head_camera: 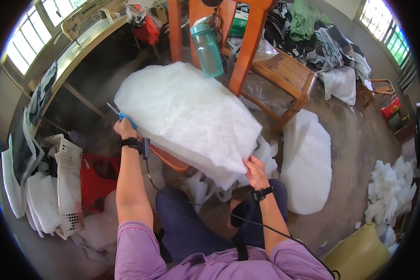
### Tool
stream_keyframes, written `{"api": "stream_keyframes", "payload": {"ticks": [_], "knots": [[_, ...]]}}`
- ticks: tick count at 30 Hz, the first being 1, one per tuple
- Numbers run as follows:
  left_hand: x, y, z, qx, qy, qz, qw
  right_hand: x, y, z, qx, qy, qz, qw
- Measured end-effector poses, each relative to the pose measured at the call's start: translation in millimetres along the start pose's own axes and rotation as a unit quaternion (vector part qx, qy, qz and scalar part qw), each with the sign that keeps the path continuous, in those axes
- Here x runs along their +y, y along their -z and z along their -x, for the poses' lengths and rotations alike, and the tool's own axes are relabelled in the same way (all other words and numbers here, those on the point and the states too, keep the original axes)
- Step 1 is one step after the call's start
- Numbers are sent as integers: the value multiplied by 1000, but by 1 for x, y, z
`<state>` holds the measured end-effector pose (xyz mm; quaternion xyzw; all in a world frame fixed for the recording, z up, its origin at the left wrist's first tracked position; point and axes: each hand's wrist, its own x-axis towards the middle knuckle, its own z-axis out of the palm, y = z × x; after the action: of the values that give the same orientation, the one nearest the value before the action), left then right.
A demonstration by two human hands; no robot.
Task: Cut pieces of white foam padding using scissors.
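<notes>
A thick sheet of white fibre batting (185,115) lies before me over a wooden chair, whose orange-brown edge (168,159) shows beneath it. My left hand (125,128) grips the blue handles of a pair of scissors (126,118). Their blades point up and left, just beyond the batting's left edge. At the near right corner, my right hand (256,171) pinches the batting's edge between thumb and fingers. Loose white offcuts (199,187) hang or lie below the sheet, near my knees.
A teal bottle (207,50) stands by the chair at the batting's far edge. Right of it is a bamboo chair (283,71). Another batting piece (306,164) lies on the floor. At left are a plastic basket (70,189) and a sewing table (91,38). A cable (210,206) crosses my lap.
</notes>
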<state>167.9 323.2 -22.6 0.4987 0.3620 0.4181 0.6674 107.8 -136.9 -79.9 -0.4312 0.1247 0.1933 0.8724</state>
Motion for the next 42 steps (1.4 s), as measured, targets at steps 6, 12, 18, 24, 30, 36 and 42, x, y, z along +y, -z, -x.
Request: {"api": "stream_keyframes", "payload": {"ticks": [6, 12, 18, 24, 30, 36, 42], "knots": [[14, 0, 43, 23, -18, 35, 999, 29, 12, 0, 19, -28, 50, 998], [36, 10, 151, -146, -2, 103, 984, 42, 9, 15, 29, -31, -35, 998], [25, 10, 278, -363, 156, -70, 916, 93, 55, 6, 89, -57, -57, 993], [8, -24, 291, -437, -317, -305, 784, 111, 65, -11, 92, -165, -90, 978], [-7, -37, 273, -487, -332, -364, 721, 149, 68, -32, 28, -180, -164, 969], [-10, -29, 262, -400, -297, -349, 794, 169, 81, -44, -72, -96, -141, 983], [10, -23, 255, -263, -247, -302, 882, 116, 51, -33, -22, -169, -212, 962]]}}
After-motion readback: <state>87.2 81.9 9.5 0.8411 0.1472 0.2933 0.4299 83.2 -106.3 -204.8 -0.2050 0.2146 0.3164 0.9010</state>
